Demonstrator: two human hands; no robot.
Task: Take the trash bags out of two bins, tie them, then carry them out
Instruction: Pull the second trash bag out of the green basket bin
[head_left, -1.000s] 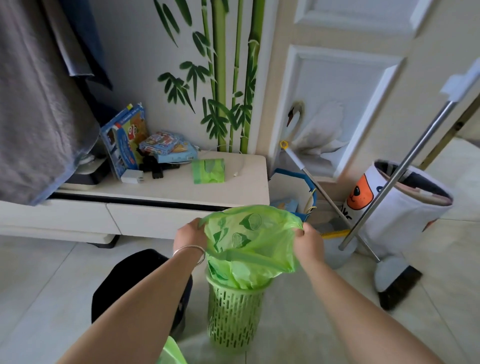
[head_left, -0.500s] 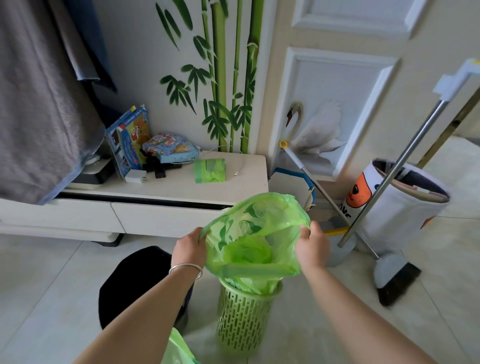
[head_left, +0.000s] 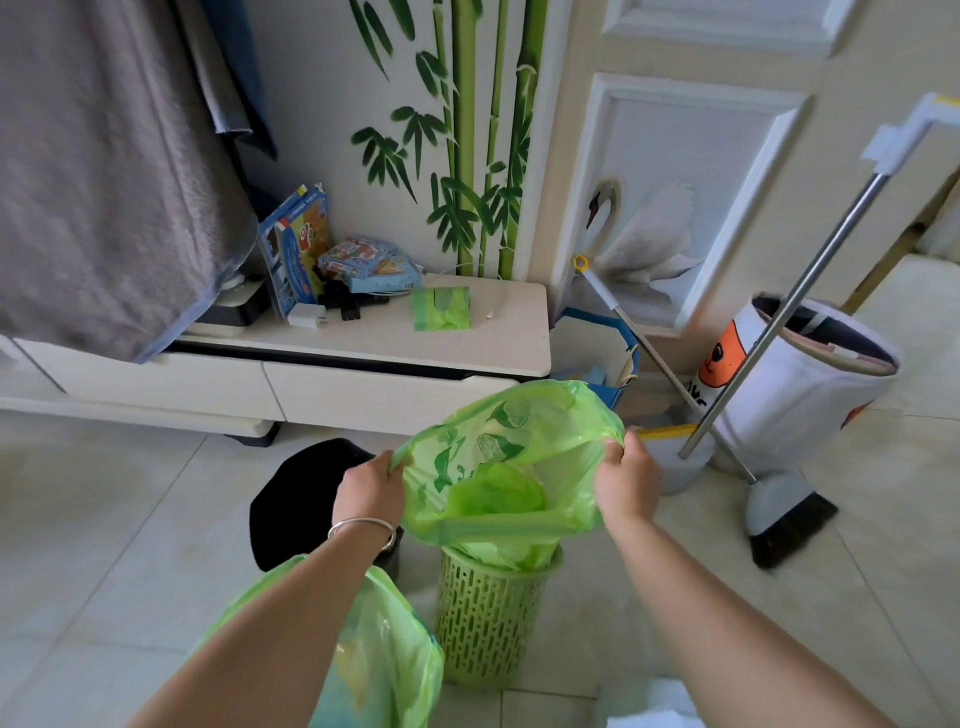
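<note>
A green trash bag (head_left: 498, 447) hangs open over a green perforated bin (head_left: 488, 618) on the tiled floor, its lower part still inside the bin. My left hand (head_left: 370, 488) pinches the bag's left rim and my right hand (head_left: 626, 480) grips its right rim, holding the mouth spread wide. A second green bag (head_left: 384, 660) with trash inside hangs under my left forearm at the bottom of the view. A black bin (head_left: 291, 499) stands just left of the green bin, partly hidden by my left arm.
A low white cabinet (head_left: 363, 343) with books and a green bag pack (head_left: 440, 308) stands behind. To the right lean a broom (head_left: 784, 514), a dustpan handle (head_left: 639, 332) and a white fabric basket (head_left: 800, 384). A grey blanket (head_left: 104, 171) hangs at the left.
The bag's mouth has been pulled wider and lifted a little. The view has shifted, so the second green bag under my left arm shows more.
</note>
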